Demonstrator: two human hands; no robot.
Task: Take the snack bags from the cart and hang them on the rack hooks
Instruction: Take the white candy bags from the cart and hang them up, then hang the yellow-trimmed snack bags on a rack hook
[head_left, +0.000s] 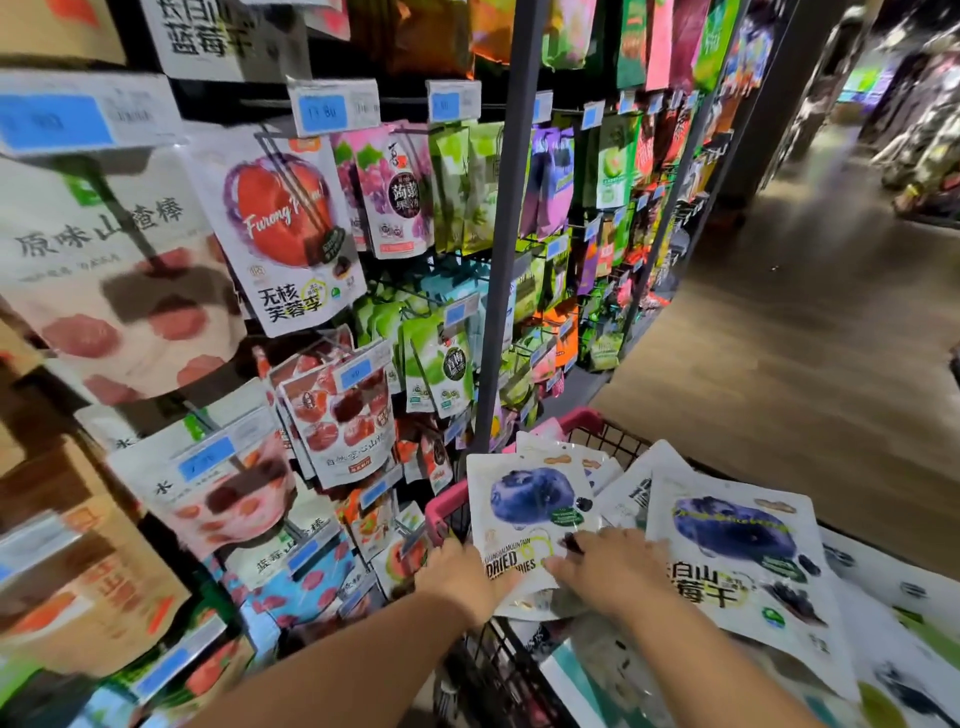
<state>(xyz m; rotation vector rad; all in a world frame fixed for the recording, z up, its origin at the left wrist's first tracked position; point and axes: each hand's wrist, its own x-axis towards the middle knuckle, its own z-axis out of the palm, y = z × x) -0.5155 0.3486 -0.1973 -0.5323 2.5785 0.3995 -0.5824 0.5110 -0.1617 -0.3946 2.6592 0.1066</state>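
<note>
A blueberry bag (530, 506) is gripped at its corner by the left hand (465, 571) and touched by the spread fingers of the right hand (608, 569), over the cart (451, 505).

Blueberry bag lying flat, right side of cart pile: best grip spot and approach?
Blueberry bag: I'd pinch its flat top seam beside the hang slot, coming from above and the right. It lies face up, seam clear at the far edge; the right hand crowds its left.
</note>
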